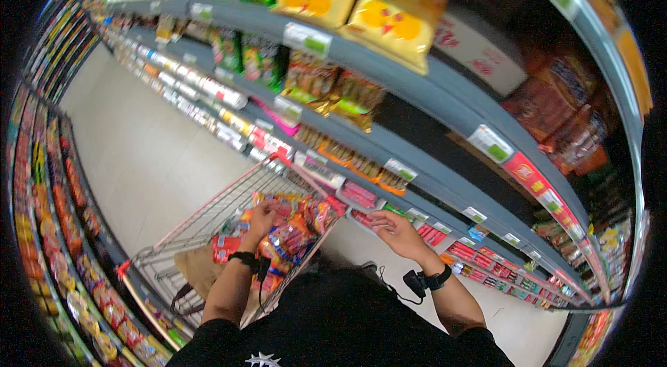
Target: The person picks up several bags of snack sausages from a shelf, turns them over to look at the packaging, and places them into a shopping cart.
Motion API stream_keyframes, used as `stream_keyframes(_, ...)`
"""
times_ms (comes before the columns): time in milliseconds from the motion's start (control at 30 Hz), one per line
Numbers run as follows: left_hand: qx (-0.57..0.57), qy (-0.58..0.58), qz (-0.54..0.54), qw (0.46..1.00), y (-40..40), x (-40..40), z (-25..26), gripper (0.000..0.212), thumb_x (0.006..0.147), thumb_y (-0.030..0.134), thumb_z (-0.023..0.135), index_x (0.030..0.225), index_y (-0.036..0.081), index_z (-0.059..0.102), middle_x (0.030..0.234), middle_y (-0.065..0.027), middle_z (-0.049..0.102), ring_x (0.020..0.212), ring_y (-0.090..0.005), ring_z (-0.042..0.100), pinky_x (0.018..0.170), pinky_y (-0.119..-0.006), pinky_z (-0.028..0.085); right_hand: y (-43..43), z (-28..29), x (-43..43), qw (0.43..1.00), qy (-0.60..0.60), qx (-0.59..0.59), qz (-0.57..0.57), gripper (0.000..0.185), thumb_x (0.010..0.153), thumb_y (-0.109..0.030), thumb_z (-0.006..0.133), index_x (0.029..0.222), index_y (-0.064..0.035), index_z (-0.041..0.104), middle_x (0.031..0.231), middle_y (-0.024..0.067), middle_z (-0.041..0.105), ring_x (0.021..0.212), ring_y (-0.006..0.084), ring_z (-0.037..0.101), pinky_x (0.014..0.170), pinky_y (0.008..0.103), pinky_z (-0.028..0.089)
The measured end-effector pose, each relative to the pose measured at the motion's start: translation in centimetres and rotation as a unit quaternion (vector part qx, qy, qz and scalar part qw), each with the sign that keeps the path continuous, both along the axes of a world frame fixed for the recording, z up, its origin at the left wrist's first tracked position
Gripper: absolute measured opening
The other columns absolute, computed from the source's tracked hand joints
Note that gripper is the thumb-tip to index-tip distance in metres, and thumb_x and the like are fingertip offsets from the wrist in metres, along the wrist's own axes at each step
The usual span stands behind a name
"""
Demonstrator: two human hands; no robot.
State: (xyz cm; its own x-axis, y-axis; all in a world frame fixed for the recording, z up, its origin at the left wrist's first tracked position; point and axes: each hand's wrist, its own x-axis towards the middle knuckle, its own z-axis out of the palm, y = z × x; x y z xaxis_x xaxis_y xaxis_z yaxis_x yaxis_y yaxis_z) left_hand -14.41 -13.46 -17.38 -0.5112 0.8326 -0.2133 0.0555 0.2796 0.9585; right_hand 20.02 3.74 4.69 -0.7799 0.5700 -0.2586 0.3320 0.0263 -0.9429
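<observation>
My left hand (264,217) is over a wire shopping cart (182,221) with red plastic corners. Its fingers are bent close above a heap of packaged snacks (292,242) in red, orange and blue wrappers. Whether it grips a packet cannot be made out. My right hand (400,234) reaches past the cart towards the lower shelf, fingers loosely spread, with nothing visible in it. Just beyond its fingertips are clear plastic bins (357,197) holding red-wrapped sticks. A red packet (225,248) and a brown bag (198,270) also lie in the cart.
Tall grey shelving (396,67) rises in front, with yellow snack bags (391,18) on an upper level and price tags along its edges. Packed shelves (68,242) line the left side. Pale floor tiles (135,127) run between them. A carton (479,54) sits inside one shelf.
</observation>
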Motion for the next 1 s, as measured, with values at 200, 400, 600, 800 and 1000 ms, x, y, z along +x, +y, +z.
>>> stream_keyframes(200, 0.161, -0.057, -0.130, 0.977, 11.6, 5.0, 12.6, 0.027, 0.084, -0.004, 0.046, 0.110, -0.003, 0.056, 0.103, -0.0094, 0.063, 0.092, -0.0144, 0.059, 0.082, -0.027, 0.047, 3.3, 6.3, 5.4, 0.986, 0.076, 0.102, -0.107, 0.053, 0.087, -0.001, 0.053, 0.137, -0.0050, 0.036, 0.124, 0.0118, 0.055, 0.108, 0.0196, 0.056, 0.090, 0.0324, 0.046)
stream_keyframes(400, 0.146, -0.044, -0.288, 0.945, 17.4, 12.9, 28.2, 0.019, 0.089, 0.004, 0.054, 0.106, -0.003, 0.059, 0.099, -0.0100, 0.066, 0.090, -0.0141, 0.062, 0.082, -0.026, 0.048, 4.0, 10.6, 10.6, 0.952, 0.162, 0.163, -0.202, 0.055, 0.087, 0.002, 0.052, 0.138, -0.0046, 0.035, 0.122, 0.0137, 0.056, 0.107, 0.0197, 0.057, 0.089, 0.0313, 0.047)
stream_keyframes(600, 0.261, 0.032, -0.346, 0.901, 20.2, 19.4, 37.3, 0.020, 0.088, 0.003, 0.054, 0.107, -0.002, 0.059, 0.099, -0.0109, 0.066, 0.091, -0.0161, 0.063, 0.082, -0.028, 0.049, 5.2, 17.7, 15.5, 0.868, 0.241, 0.300, -0.313, 0.048, 0.081, 0.005, 0.056, 0.128, 0.0013, 0.044, 0.113, 0.0153, 0.060, 0.103, 0.0212, 0.060, 0.089, 0.0329, 0.048)
stream_keyframes(800, 0.371, 0.093, -0.384, 0.840, 23.1, 26.7, 42.6, 0.027, 0.084, 0.001, 0.056, 0.111, -0.002, 0.058, 0.107, -0.0121, 0.062, 0.099, -0.0187, 0.061, 0.086, -0.030, 0.048, 10.7, 22.4, 20.8, 0.702, 0.122, 0.499, -0.493, 0.052, 0.079, -0.017, 0.070, 0.117, 0.0086, 0.047, 0.113, 0.0239, 0.056, 0.107, 0.0307, 0.055, 0.089, 0.0379, 0.045)
stream_keyframes(1000, 0.416, 0.252, -0.402, 0.776, 26.3, 33.6, 45.8, 0.038, 0.083, 0.007, 0.059, 0.121, 0.001, 0.053, 0.123, -0.0143, 0.053, 0.115, -0.0251, 0.052, 0.097, -0.035, 0.041, 13.6, 24.5, 22.1, 0.748, -0.129, 0.431, -0.488, 0.057, 0.072, -0.041, 0.075, 0.081, 0.0102, 0.050, 0.086, 0.0298, 0.057, 0.080, 0.0414, 0.057, 0.071, 0.0440, 0.046)
